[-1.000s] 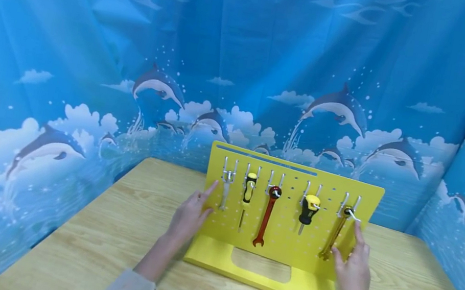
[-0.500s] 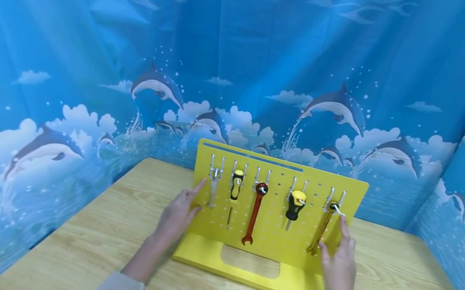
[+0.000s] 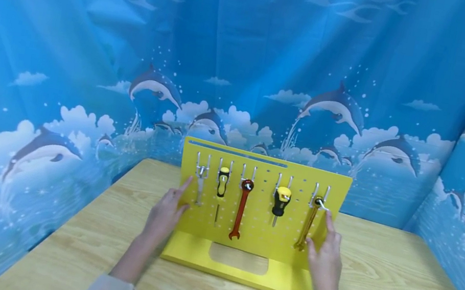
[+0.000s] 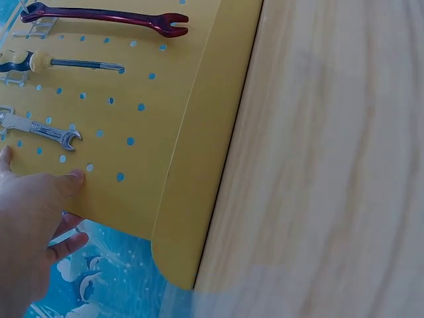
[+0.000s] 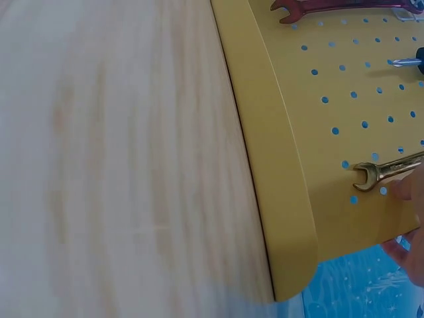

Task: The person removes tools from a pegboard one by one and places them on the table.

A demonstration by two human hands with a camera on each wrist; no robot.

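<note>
A yellow pegboard stand (image 3: 256, 232) stands upright on the table, one hand at each side edge. My left hand (image 3: 163, 213) grips its left edge, the thumb on the front face and other fingers behind, as the left wrist view shows. On the right edge my right hand (image 3: 326, 260) grips likewise, beside a gold wrench (image 3: 308, 225). Other tools hang from metal hooks: a silver wrench (image 3: 199, 191) near the left hand, a slim yellow-and-black screwdriver (image 3: 222, 184), a red wrench (image 3: 240, 214) and a stubby screwdriver (image 3: 280, 205).
The wooden table (image 3: 387, 276) extends in front of the stand and to both sides. A blue curtain (image 3: 246, 64) printed with dolphins hangs behind it and along the sides. The stand's base has a rectangular cutout.
The pegboard stand, with its hanging tools, has moved left across the table. Both hands have moved along with it, keeping their grip on its edges.
</note>
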